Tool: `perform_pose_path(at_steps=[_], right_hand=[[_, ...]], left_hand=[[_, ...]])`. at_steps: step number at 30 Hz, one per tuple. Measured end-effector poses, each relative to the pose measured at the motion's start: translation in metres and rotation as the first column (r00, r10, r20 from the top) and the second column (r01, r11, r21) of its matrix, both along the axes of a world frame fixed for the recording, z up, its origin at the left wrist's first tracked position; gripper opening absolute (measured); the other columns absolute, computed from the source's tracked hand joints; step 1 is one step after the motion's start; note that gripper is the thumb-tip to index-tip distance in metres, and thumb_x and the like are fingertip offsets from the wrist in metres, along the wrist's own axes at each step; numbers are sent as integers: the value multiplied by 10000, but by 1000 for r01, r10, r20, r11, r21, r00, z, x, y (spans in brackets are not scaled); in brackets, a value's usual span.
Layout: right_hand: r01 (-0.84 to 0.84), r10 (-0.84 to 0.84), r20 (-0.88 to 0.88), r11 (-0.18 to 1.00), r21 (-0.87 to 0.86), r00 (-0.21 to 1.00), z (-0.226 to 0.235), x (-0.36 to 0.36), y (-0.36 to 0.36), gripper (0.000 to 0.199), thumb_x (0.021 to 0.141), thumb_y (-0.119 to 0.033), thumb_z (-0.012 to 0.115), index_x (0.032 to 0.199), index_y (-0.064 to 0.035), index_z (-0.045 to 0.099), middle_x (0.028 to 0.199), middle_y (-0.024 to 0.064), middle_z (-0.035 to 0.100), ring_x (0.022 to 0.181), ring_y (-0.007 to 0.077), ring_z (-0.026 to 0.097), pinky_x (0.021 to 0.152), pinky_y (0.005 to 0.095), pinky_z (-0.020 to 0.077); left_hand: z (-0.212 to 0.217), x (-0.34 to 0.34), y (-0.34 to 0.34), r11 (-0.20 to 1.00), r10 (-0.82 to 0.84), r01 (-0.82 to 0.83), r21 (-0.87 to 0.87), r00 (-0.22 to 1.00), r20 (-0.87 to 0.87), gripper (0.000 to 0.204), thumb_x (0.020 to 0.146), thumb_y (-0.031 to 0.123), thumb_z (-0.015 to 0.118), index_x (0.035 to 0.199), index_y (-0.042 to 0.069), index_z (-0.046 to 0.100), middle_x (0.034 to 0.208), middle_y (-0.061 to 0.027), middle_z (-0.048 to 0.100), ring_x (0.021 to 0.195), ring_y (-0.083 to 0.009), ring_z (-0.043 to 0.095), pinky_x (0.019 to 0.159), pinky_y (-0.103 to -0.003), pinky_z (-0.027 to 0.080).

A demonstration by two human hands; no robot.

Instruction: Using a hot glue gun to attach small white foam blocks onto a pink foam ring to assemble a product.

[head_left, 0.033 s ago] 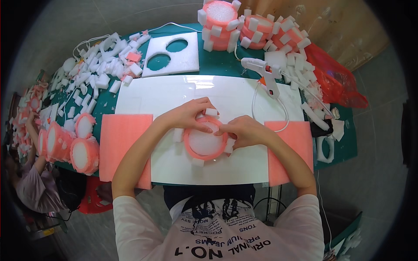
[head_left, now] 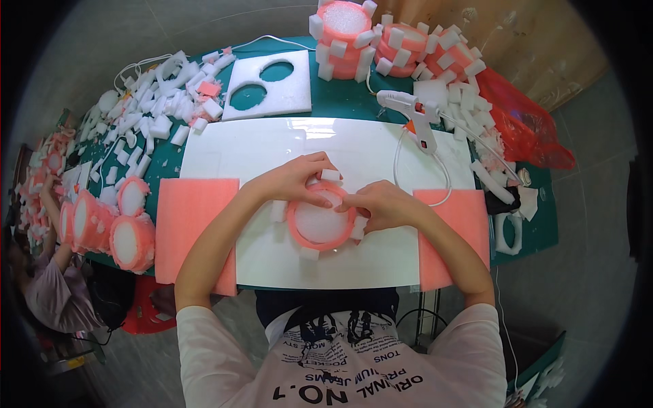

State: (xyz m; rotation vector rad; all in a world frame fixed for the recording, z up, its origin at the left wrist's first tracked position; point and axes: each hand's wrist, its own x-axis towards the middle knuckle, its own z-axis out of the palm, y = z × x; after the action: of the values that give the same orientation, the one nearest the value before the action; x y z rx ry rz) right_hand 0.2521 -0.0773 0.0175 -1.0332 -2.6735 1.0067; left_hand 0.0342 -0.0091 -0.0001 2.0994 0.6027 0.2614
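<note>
A round pink foam piece with a white middle [head_left: 316, 221] lies on the white board [head_left: 272, 268] in front of me. White foam blocks, such as one at the near side [head_left: 309, 253], stick out around its rim. My left hand [head_left: 296, 180] curls round its far left side, with the thumb over the rim. On the right, my right hand [head_left: 384, 206] grips the edge, its thumb reaching over the rim close to the left thumb. Both hands are closed on the piece; some fingertips are hidden behind it.
A white glue gun [head_left: 415, 115] with a cord stands at the back right. Pink foam sheets [head_left: 197, 231] flank the board. White foam scraps [head_left: 163, 102] heap at the left. Finished-looking pink rounds [head_left: 343, 41] stack at the back. Another person [head_left: 61, 292] works at far left.
</note>
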Motion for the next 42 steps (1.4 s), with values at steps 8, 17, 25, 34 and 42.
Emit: perform_pose_path(at_steps=[8, 17, 25, 34, 42], right_hand=[[-33, 32, 10, 998, 58, 999, -7, 1, 1, 541, 543, -229, 777, 1028, -177, 541, 606, 14, 516, 609, 204, 549, 555, 322, 392], [-47, 46, 6, 995, 93, 999, -9, 2, 1, 536, 548, -236, 779, 1023, -177, 537, 604, 13, 516, 594, 203, 546, 544, 322, 387], [-44, 45, -52, 999, 23, 998, -7, 2, 2, 543, 544, -223, 778, 1014, -159, 515, 592, 14, 505, 580, 211, 542, 539, 326, 388], [-59, 61, -41, 997, 46, 997, -9, 2, 3, 546, 549, -231, 775, 1025, -164, 517, 586, 14, 498, 583, 208, 541, 542, 319, 391], [-59, 61, -54, 997, 44, 997, -8, 2, 3, 538, 550, -226, 770, 1018, -166, 510, 584, 18, 499, 575, 210, 536, 539, 320, 387]], left_hand=[[0, -1, 0, 1000, -1, 1, -1, 1000, -6, 476, 645, 258, 728, 1067, 97, 578, 948, -48, 478, 855, -173, 456, 679, -260, 387], [1, -1, 0, 1000, 2, -3, -28, 1000, -31, 478, 646, 262, 725, 1067, 92, 578, 958, -51, 479, 857, -174, 457, 680, -259, 388], [3, 0, 1, 1000, -17, 16, -27, 998, -55, 531, 642, 304, 735, 1085, 70, 557, 987, -66, 476, 878, -199, 470, 751, -286, 412], [5, -1, 0, 1000, -8, 7, -23, 998, -67, 536, 644, 301, 733, 1093, 68, 555, 990, -70, 483, 893, -205, 475, 764, -291, 414], [1, -1, 0, 1000, 9, -9, -21, 1000, -11, 487, 633, 255, 740, 1069, 107, 582, 961, -40, 485, 848, -168, 472, 682, -263, 391]])
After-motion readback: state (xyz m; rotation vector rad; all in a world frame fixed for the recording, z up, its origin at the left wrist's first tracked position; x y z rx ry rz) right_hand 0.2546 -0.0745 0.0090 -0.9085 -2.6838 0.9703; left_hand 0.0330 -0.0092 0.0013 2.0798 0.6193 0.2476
